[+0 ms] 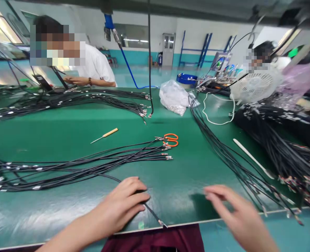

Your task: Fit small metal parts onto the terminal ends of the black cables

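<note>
Left hand [123, 203] pins a black wire [153, 214] under loose fingers, its axis slanting toward the empty, spread right hand [239, 215]

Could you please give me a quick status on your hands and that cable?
Left hand flat on a single black cable at the table edge. Right hand open, blurred, holding nothing. Cable bundle and orange scissors lie beyond.

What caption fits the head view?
Left hand presses a black wire on the green bench; right hand hovers open.
</note>
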The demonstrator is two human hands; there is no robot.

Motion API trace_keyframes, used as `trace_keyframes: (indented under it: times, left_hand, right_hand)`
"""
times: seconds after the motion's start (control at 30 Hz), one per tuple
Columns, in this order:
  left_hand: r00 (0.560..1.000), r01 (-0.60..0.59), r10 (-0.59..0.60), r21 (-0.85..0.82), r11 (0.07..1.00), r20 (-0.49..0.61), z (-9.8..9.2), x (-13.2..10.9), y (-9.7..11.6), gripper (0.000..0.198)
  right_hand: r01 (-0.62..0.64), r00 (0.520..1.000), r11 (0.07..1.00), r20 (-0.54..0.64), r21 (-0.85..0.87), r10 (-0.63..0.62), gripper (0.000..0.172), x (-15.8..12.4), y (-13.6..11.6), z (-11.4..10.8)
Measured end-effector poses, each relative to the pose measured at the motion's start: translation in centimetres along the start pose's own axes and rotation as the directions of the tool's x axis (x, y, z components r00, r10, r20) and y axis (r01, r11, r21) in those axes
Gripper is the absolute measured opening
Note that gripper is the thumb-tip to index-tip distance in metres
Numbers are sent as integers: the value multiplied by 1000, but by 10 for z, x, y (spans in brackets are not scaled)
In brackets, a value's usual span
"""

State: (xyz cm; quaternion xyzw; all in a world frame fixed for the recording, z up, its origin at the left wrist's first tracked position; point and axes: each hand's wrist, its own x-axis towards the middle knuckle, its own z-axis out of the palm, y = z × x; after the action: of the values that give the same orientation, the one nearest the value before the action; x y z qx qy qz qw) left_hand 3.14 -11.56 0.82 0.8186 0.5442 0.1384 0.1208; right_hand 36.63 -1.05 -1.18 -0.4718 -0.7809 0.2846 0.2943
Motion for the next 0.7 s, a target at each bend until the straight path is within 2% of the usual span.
trace_keyframes:
  times: [0.03, 0.07, 0.17, 0.2, 0.27, 0.33, 0.4, 0.43, 0.53, 0.6, 0.7]
  left_hand:
    - [1000, -24, 24, -23, 999, 2, 5, 10, 2, 23]
    - [999, -38, 38, -43, 998, -9, 8, 21, 3, 23]
    - [986, 30, -51, -134, 991, -157, 5, 55, -5, 23]
    - [964, 80, -124, -190, 979, -234, 0, 66, -10, 21]
    - [881, 183, -309, -343, 921, -358, -10, 84, -21, 19]
    - [793, 241, -459, -486, 840, -400, -19, 95, -30, 20]
    - [751, 256, -530, -565, 784, -394, -22, 99, -35, 22]
    - [750, 253, -532, -573, 780, -393, -21, 99, -35, 23]
    - [791, 209, -452, -512, 833, -412, -14, 95, -34, 22]
    - [816, 193, -405, -465, 864, -414, -9, 94, -33, 21]
    - [835, 208, -398, -453, 867, -380, -5, 97, -30, 20]
  right_hand:
    - [-22, 994, 998, 111, 56, 16, 18, 6, -15, 16]
    - [-45, 986, 991, 168, 127, 23, 19, 14, -28, 30]
    - [-115, 971, 940, 237, 322, 38, 22, 46, -55, 52]
    - [-120, 972, 922, 233, 368, 33, 24, 59, -60, 53]
    - [-97, 976, 893, 216, 440, 0, 29, 89, -68, 53]
    - [-87, 974, 858, 226, 506, -35, 35, 119, -76, 54]
    - [-117, 962, 815, 268, 568, -48, 39, 144, -82, 58]
    - [-141, 955, 792, 292, 593, -49, 40, 154, -84, 62]
    - [-197, 933, 724, 352, 661, -67, 37, 170, -83, 72]
    - [-223, 922, 683, 378, 695, -84, 32, 171, -79, 77]
    - [-276, 909, 642, 412, 715, -68, 26, 166, -72, 79]
